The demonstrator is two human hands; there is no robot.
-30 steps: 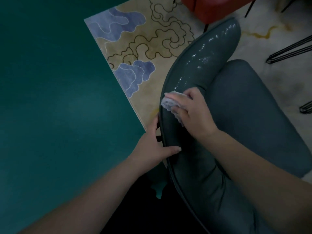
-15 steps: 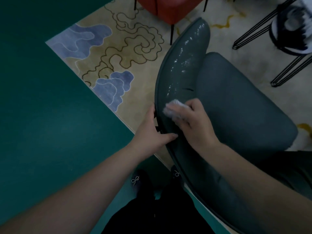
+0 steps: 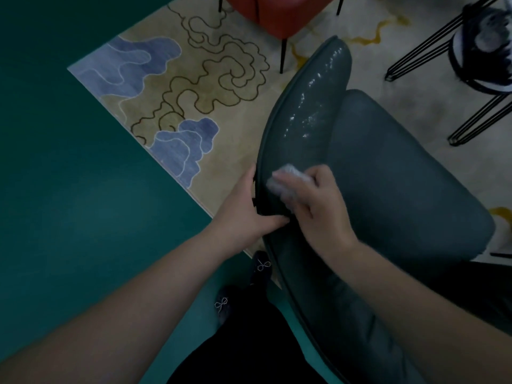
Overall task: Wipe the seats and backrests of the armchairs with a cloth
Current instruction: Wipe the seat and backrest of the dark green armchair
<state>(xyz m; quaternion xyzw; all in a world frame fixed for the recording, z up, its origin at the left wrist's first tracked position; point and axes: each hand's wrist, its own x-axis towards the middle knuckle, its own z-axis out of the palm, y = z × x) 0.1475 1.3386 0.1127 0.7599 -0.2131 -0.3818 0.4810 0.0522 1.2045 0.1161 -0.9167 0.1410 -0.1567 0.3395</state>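
A dark teal armchair fills the right half of the view, its curved backrest [image 3: 304,112] shining with wet streaks and its seat [image 3: 401,184] lying to the right. My right hand [image 3: 318,209] presses a small white cloth [image 3: 282,181] against the inner face of the backrest. My left hand [image 3: 249,214] grips the backrest's outer rim just left of the cloth, thumb over the top edge.
A red armchair [image 3: 277,15] on thin black legs stands at the top. A black wire-legged stool [image 3: 476,59] sits at the top right. A patterned beige and blue rug [image 3: 180,106] lies under the chairs, with green floor [image 3: 69,189] to the left. My slippered feet [image 3: 243,286] are below the backrest.
The view has tilted up and away, bringing the red chair and stool into sight. My right hand has slid the cloth a little along the backrest; my left hand keeps its grip.
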